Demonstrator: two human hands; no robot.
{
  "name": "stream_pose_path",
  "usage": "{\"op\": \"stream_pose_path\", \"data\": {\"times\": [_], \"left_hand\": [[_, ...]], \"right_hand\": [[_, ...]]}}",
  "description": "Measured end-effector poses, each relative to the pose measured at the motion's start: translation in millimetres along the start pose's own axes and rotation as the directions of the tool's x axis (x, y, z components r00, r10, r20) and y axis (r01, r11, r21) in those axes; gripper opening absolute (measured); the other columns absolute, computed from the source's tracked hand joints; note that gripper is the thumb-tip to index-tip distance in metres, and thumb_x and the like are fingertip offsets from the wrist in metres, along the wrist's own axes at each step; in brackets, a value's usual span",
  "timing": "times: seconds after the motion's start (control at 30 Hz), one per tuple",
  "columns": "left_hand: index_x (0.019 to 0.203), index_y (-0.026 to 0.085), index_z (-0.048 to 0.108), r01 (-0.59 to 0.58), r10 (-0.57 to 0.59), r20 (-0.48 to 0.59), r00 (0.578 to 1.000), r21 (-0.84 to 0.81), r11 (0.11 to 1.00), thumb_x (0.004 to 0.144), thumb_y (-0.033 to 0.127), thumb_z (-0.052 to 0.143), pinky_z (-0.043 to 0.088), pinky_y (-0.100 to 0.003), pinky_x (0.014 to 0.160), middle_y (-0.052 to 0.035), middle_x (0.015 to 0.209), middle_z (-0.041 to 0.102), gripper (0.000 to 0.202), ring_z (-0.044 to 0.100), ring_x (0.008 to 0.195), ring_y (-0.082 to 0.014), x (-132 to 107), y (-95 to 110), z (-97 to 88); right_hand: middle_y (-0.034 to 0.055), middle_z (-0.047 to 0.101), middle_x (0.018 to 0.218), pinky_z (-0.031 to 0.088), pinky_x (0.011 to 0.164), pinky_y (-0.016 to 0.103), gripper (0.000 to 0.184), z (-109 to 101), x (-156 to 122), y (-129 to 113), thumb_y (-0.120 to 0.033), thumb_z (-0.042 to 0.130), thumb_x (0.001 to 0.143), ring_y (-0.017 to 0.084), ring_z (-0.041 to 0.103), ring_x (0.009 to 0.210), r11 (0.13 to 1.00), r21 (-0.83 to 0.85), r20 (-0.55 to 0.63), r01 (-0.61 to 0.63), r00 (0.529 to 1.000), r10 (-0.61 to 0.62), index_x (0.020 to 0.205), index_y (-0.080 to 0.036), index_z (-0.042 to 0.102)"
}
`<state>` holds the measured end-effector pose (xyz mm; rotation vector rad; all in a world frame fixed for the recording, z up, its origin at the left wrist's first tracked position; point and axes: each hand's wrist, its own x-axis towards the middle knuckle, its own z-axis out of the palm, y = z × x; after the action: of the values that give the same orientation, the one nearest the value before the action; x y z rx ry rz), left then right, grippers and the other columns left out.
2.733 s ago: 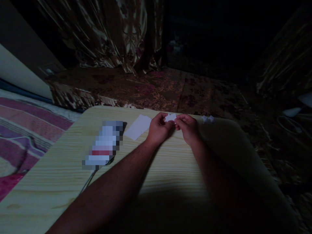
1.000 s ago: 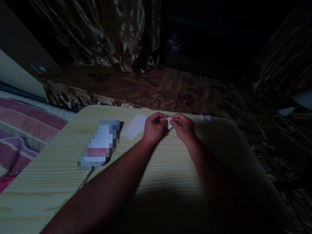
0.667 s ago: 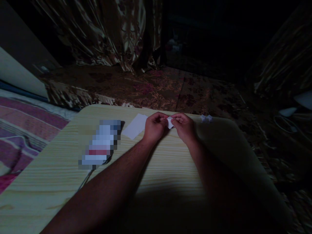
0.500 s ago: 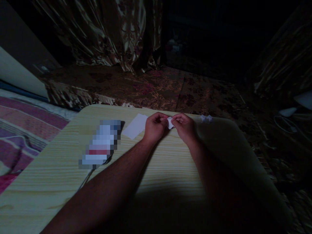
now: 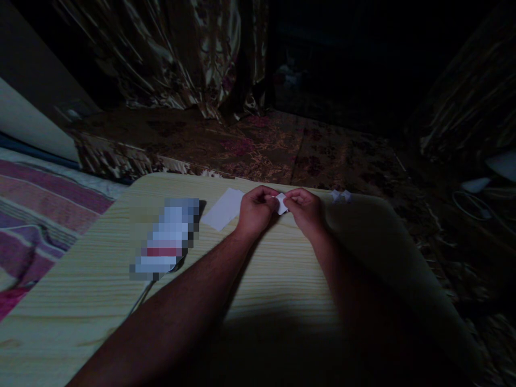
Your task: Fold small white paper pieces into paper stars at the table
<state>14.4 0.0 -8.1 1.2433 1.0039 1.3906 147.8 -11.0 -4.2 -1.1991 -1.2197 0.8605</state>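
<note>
grip: left hand (image 5: 255, 212) and right hand (image 5: 305, 210) both pinch small white folded paper piece (image 5: 281, 203) at fingertips; it sits directly between them, neither hand nearer, over far end of pale wooden table (image 5: 282, 279); long axis unclear

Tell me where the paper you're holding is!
Head view: the paper is pinched between left hand and right hand, over the table near its far edge.

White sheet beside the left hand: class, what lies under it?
Only the pale wooden table shows around the white sheet; its right edge is hidden by the left hand. Anything beneath it is covered.
</note>
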Motion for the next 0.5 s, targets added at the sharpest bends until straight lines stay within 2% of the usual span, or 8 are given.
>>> {"op": "stream_pose_path", "data": {"times": [0.2, 0.5], "left_hand": [[0.078, 0.015, 0.067, 0.004, -0.004, 0.0, 1.0, -0.029, 1.0, 0.063, 0.013, 0.067, 0.041, -0.02, 0.05, 0.0021, 0.062, 0.062, 0.015, 0.053, 0.052, -0.0095, -0.3, 3.2, 1.1], [0.08, 0.016, 0.067, -0.001, 0.001, 0.005, 1.0, -0.062, 0.998, 0.066, 0.018, 0.068, 0.042, -0.021, 0.05, 0.0019, 0.061, 0.061, 0.015, 0.053, 0.052, -0.0101, 1.2, -1.0, 0.3]], "right_hand": [[-0.0009, 0.067, 0.064, 0.046, 0.056, 0.024, 0.014, -0.3, -0.1, 0.4, -0.022, 0.067, 0.067, 0.012, 0.059, 0.056, 1.0, 0.031, 0.013, 0.001, 1.0, -0.001, 0.08, -0.017, 0.064], [0.001, 0.069, 0.068, 0.05, 0.057, 0.026, 0.017, 0.8, -0.5, -0.2, -0.028, 0.069, 0.068, 0.014, 0.062, 0.06, 0.998, 0.061, 0.003, -0.031, 1.0, 0.031, 0.081, -0.017, 0.065]]}}
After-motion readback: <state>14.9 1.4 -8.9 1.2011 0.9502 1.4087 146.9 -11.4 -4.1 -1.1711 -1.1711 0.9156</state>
